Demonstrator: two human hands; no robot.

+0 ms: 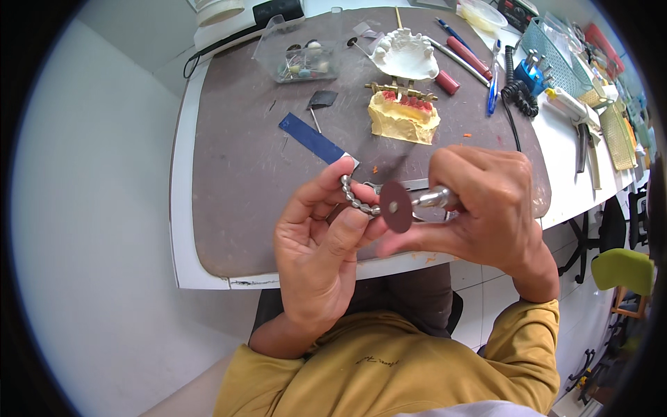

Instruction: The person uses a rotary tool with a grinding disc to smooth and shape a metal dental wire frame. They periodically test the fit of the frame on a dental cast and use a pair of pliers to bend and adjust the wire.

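Note:
My left hand (313, 243) pinches a curved silver dental framework (357, 201), a row of rounded metal tooth shapes, between thumb and fingers. My right hand (490, 201) is wrapped round a metal rotary handpiece (438, 197). A brown cutting disc (397, 208) on its tip stands right beside the framework's right end; I cannot tell if they touch. Beyond my hands, a yellow plaster dental model (403, 124) with red wax teeth sits on the mat, hinged to a white plaster model (405, 57) tipped back behind it.
On the brown mat (243, 201) lie a blue strip (309, 137), a black scrap (323, 99) and several pens. A clear box (302, 55) of small burs stands far left. At the right are a blue basket (556, 59), a white-and-grey tool (573, 108) and a coiled black cord (520, 94).

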